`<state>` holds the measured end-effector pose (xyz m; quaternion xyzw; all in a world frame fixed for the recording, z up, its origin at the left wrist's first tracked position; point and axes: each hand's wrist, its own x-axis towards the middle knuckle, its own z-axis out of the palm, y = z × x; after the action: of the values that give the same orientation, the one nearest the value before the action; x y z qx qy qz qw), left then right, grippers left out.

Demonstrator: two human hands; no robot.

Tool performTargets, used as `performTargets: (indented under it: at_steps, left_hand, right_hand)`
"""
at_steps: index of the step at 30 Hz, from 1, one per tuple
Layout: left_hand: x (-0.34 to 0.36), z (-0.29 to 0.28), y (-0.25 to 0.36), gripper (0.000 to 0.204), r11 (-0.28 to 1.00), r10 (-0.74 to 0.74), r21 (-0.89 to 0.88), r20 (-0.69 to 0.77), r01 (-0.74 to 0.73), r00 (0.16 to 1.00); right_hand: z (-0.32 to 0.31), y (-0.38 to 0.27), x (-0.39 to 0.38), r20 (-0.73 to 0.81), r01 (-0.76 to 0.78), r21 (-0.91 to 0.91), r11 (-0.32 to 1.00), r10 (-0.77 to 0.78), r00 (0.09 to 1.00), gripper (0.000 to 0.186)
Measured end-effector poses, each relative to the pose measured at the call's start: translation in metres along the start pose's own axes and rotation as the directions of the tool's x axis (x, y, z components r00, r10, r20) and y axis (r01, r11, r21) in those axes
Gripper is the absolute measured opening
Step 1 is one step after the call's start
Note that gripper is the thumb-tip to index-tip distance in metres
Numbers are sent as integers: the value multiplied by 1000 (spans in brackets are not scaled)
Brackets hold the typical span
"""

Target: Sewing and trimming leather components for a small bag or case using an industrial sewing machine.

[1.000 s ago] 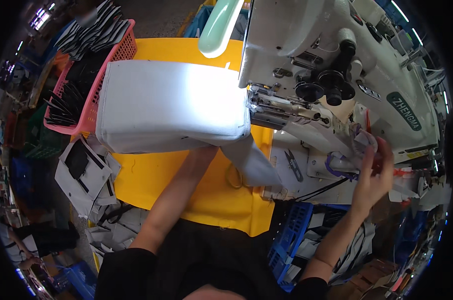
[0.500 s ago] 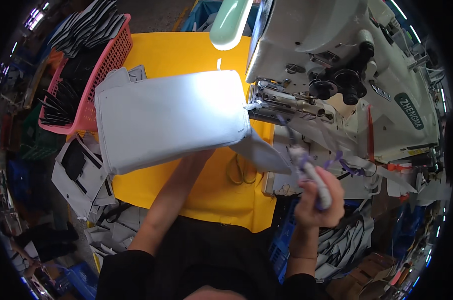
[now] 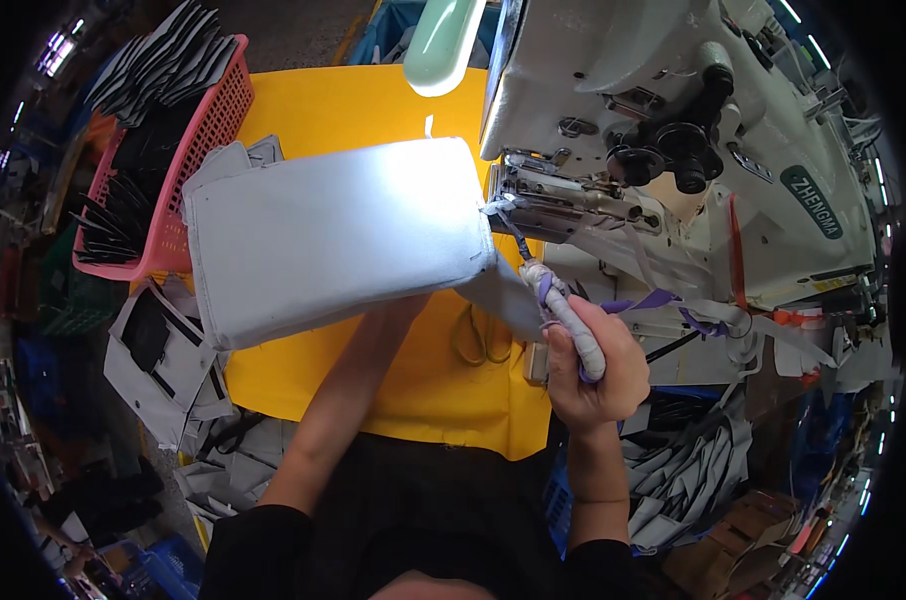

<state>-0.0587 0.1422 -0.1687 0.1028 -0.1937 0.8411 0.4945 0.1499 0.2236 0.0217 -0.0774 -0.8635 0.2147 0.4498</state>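
A white fabric bag body (image 3: 323,240) lies tilted at the sewing machine's needle assembly (image 3: 523,190), its edge beside the metal parts. My left hand (image 3: 403,310) reaches beneath it, fingers hidden. My right hand (image 3: 598,370) grips a white-and-purple cloth-wrapped handle (image 3: 573,330); its slim dark metal end (image 3: 515,228) reaches the bag's right corner by the machine. Yellow-handled scissors (image 3: 470,340) rest below the bag on the yellow mat (image 3: 303,390).
A pink basket (image 3: 188,160) of black and grey pieces stands left. Grey cut pieces (image 3: 168,355) lie below it, more stacked at lower right (image 3: 683,470). A pale green lamp (image 3: 438,40) overhangs the table. Another person's hand (image 3: 73,540) shows at far left.
My right hand moved from the machine's right side down and leftward with the wrapped tool, whose metal end now meets the bag's corner. The bag has tilted slightly.
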Motion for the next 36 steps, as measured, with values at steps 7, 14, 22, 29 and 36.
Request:
performTargets:
  at_steps: [7, 14, 22, 29, 36]
  left_hand:
    - [-4, -2, 4, 57, 964, 63, 256, 18, -66, 998]
    - [0, 15, -2, 56, 959, 52, 277, 17, -55, 998]
    - [-58, 53, 6, 55, 989, 68, -95, -377, -111, 924]
    - [-145, 131, -31, 59, 895, 263, -163, -559, -415, 786]
    - [-9, 90, 94, 53, 570, 128, 813, -229, 117, 965]
  right_hand:
    - [4, 0, 2, 1, 19, -3, 1000, -19, 1000, 21]
    - [-17, -1, -6, -226, 2, -67, 998, -17, 974, 17]
    - [-81, 46, 21, -638, -428, -1, 904, 329, 696, 14]
    - [-89, 87, 46, -408, -515, -92, 852, 440, 800, 15]
    - [-99, 89, 46, -240, -483, -273, 832, 428, 872, 20]
